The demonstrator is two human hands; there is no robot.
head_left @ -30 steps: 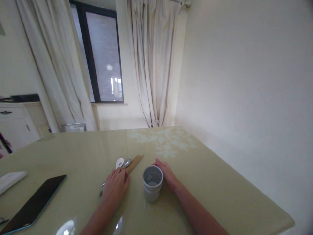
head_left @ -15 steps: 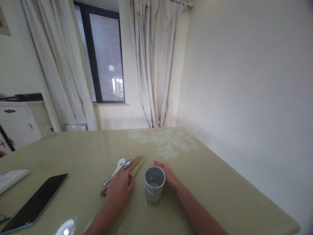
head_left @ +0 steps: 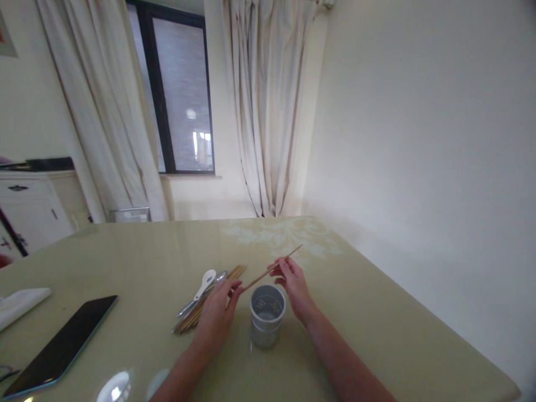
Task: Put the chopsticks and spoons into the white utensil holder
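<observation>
A single wooden chopstick (head_left: 264, 274) is held slantwise above the table between my two hands. My left hand (head_left: 218, 308) pinches its lower end, and my right hand (head_left: 292, 282) grips it farther up, past the middle. Just below and between the hands stands a grey cylindrical utensil holder (head_left: 268, 318), upright, with small holes in its bottom. Left of my left hand lies a bundle of chopsticks (head_left: 193, 319), partly covered by that hand. A white spoon (head_left: 205, 283) and a metal spoon (head_left: 221, 277) rest beside the bundle.
A dark tablet-like device (head_left: 62, 343) lies on the left of the glossy green table (head_left: 377, 335). Behind it is a white object (head_left: 20, 301). A shiny white rounded object (head_left: 115, 387) sits near the front edge. A wall (head_left: 439, 167) runs along the right side.
One chopstick has been lifted from beside the bundle and is now in both hands. My right hand has left the holder's side and risen; my left hand has shifted right.
</observation>
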